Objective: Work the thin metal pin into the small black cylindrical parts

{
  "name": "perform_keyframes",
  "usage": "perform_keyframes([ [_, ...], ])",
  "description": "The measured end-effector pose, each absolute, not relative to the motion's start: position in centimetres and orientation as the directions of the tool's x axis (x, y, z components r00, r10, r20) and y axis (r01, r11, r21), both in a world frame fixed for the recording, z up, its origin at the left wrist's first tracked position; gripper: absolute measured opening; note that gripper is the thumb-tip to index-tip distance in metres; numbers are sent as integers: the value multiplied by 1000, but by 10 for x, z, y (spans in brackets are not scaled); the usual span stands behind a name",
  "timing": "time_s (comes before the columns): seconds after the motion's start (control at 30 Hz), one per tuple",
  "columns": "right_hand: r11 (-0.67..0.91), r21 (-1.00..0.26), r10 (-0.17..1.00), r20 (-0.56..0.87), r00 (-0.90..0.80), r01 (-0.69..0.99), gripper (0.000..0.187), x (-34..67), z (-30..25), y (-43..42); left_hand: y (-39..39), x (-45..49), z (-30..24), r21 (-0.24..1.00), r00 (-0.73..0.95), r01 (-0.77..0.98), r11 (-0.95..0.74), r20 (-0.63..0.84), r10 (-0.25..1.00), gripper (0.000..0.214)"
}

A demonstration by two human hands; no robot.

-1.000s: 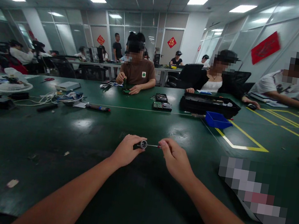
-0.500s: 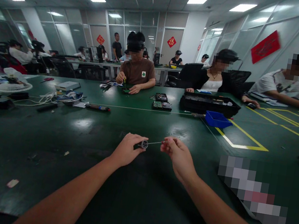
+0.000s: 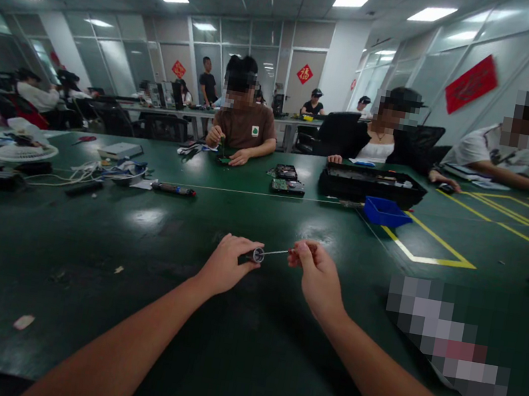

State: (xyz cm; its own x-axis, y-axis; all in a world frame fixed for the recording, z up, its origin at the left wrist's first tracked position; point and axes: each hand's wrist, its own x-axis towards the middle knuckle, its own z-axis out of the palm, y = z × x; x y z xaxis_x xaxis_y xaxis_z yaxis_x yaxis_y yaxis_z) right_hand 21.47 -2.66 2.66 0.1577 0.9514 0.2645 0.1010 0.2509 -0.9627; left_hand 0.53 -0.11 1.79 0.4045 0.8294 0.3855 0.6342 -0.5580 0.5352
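My left hand (image 3: 226,262) is closed around a small dark cylinder (image 3: 258,256), pinched between thumb and fingers. Its round end, with a pale rim, faces me. From the right, a thin straight metal rod (image 3: 276,252) reaches to this round end; how deep its tip goes I cannot make out. My right hand (image 3: 317,274) grips the rod's other end in closed fingers, which hide whatever handle it may have. Both hands are held over the green table (image 3: 228,354), a short gap apart.
A tool with a dark handle (image 3: 173,189) lies beyond my left hand. Farther off are circuit-board parts (image 3: 287,187), a blue tray (image 3: 386,213) and a long black bin (image 3: 372,185). A blurred-out object (image 3: 444,336) lies at right. Co-workers sit across the table.
My right hand has risen very slightly, and the rod is tilted a little differently. My left hand keeps its hold on the cylinder, almost unmoved.
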Motion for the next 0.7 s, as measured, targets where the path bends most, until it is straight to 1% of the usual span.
perform_keyframes([
  [0.2,315,-923,930,347,122,222,30,214,33,-35,-1,4,17,531,409,640,-555,376,831,40],
  [0.27,300,-900,934,344,92,317,29,214,38,-38,0,3,14,523,405,644,-558,385,829,40],
  [0.33,258,-882,941,321,102,394,30,216,42,-40,1,1,12,516,405,646,-562,393,826,40],
  [0.43,253,-844,936,338,102,474,32,217,45,-41,2,1,12,513,404,650,-561,391,827,40],
  [0.53,314,-805,914,400,70,503,28,217,43,-41,2,1,13,513,404,656,-554,382,831,40],
  [0.7,427,-758,880,474,-34,494,19,217,41,-39,1,3,14,516,403,658,-548,374,835,40],
])
